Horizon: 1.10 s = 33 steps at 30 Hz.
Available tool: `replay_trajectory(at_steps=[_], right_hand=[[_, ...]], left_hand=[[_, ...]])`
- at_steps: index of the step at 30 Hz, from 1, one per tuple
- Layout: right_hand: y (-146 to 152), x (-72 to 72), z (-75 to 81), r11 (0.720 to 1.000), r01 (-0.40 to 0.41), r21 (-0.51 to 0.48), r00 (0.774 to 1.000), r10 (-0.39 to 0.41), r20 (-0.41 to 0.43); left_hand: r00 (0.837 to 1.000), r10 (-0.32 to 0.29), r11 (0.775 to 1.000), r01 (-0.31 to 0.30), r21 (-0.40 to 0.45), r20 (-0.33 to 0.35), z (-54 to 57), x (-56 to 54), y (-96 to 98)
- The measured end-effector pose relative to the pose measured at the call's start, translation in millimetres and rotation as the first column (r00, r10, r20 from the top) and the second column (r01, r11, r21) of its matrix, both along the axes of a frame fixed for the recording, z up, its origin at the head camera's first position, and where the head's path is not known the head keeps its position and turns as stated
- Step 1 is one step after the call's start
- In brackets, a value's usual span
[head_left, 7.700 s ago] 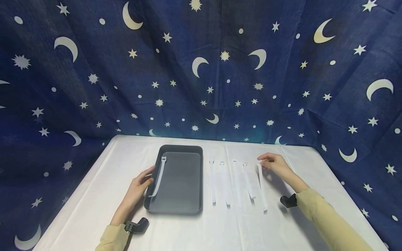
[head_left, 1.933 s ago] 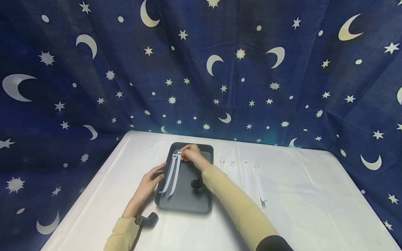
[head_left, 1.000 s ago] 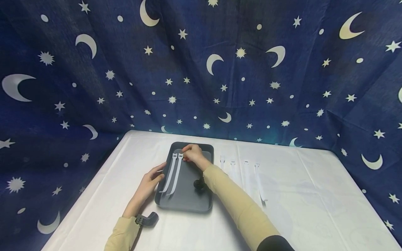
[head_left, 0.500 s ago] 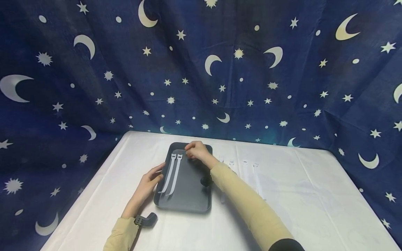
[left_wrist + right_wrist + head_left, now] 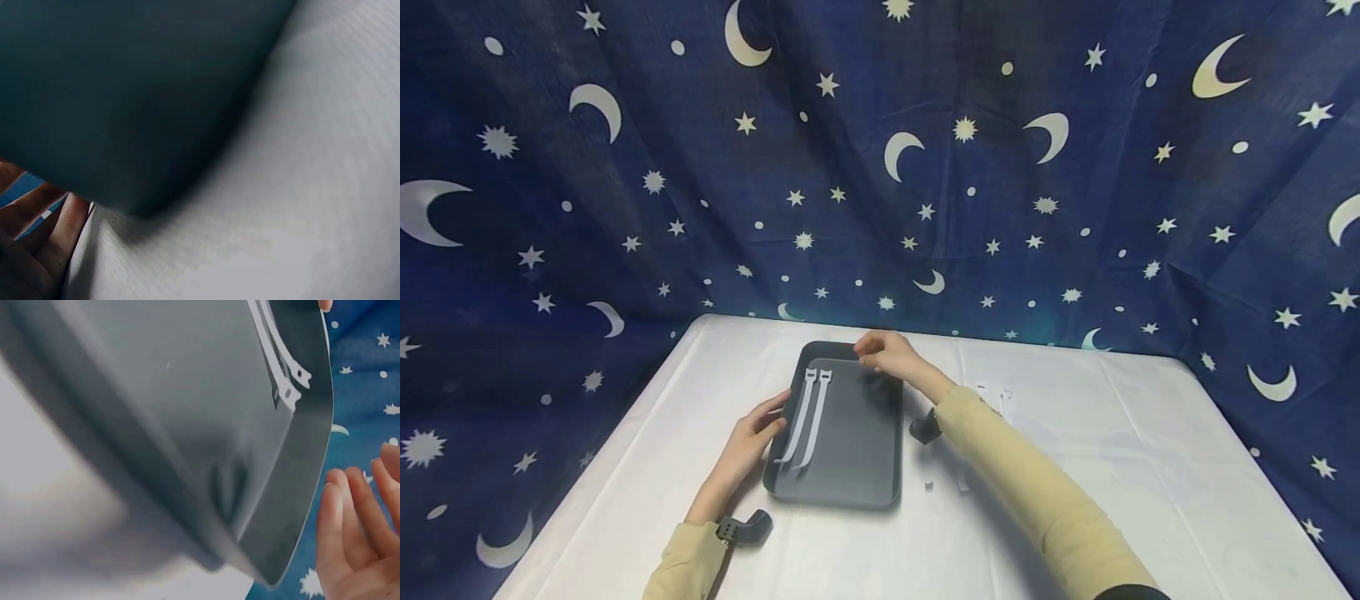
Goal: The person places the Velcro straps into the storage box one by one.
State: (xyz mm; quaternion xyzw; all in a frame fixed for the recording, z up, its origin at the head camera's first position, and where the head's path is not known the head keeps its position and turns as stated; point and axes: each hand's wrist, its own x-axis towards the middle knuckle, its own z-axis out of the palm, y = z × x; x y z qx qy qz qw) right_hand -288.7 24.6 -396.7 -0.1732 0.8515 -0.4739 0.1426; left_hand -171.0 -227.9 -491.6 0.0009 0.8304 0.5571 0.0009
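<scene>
Dark blue cloth (image 5: 850,100) with pale moons and stars fills the upper head view; below it stands a white-covered table (image 5: 722,358). Left of centre lies a grey tray (image 5: 859,433), two white straps (image 5: 816,421) side by side along its left part. Left hand (image 5: 747,442) rests at the tray's left rim, fingers fairly straight. Over the tray's upper right corner hangs the right hand (image 5: 895,354), fingers loosely bent, no strap in them. Right of the tray, parts of other white straps (image 5: 962,482) show around the sleeve (image 5: 1037,492); their number cannot be told. Laying straps into the tray seems the step in hand; the next move would call for a reach rightward for another.

In the left wrist view, the tray's dark underside fills the upper left, fingers at lower left.

In the right wrist view, slotted strap heads sit upper right; the right hand, lower right, is empty and relaxed. No brand, label or writing is readable anywhere.
</scene>
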Motion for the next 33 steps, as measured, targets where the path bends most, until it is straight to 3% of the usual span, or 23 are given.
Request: replay_trajectory(at_steps=[17,33], right_hand=[[64,11.5,20.6,0.999,-0.017,0.033,0.995,0.02,-0.098],[126,33.3,35.8,0.998,0.0,0.07,0.99,0.01,-0.139]], left_hand=[[1.0,-0.013,0.999,0.013,-0.036,0.009,2.2,0.7,0.9],[0.999,-0.023,0.999,0.025,-0.031,0.037,5.2,1.8,0.9]])
